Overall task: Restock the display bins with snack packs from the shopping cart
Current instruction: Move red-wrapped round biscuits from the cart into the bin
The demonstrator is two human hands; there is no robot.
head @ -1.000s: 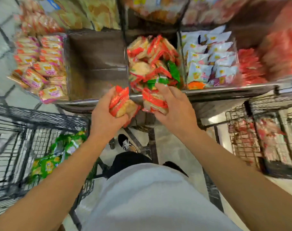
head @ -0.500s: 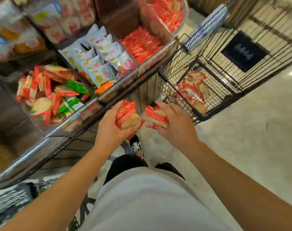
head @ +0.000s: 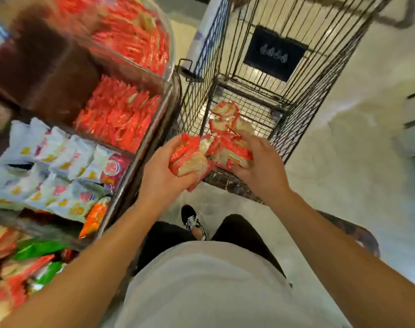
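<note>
My left hand (head: 161,171) grips a bunch of red-and-clear snack packs (head: 186,157) just over the near rim of the black wire shopping cart (head: 294,129). My right hand (head: 261,166) holds another bunch of the same red snack packs (head: 230,150) right beside it, over the cart's near edge. More red packs (head: 225,114) lie on the cart's floor beyond my hands. The display bins stand to the left: one with red packs (head: 119,119), one with white packs (head: 52,166), and one with mixed red and green packs (head: 24,263) at the lower left.
A higher clear bin (head: 135,36) of red packs sits at the top left, with a brown divider (head: 45,67) beside it. The bins' metal front rail (head: 130,166) runs just left of my left hand. Pale floor (head: 344,162) lies to the right of the cart.
My view swung right from the mixed bin toward the cart. Both hands, still holding their red packs, came over the cart's near edge and drew closer together.
</note>
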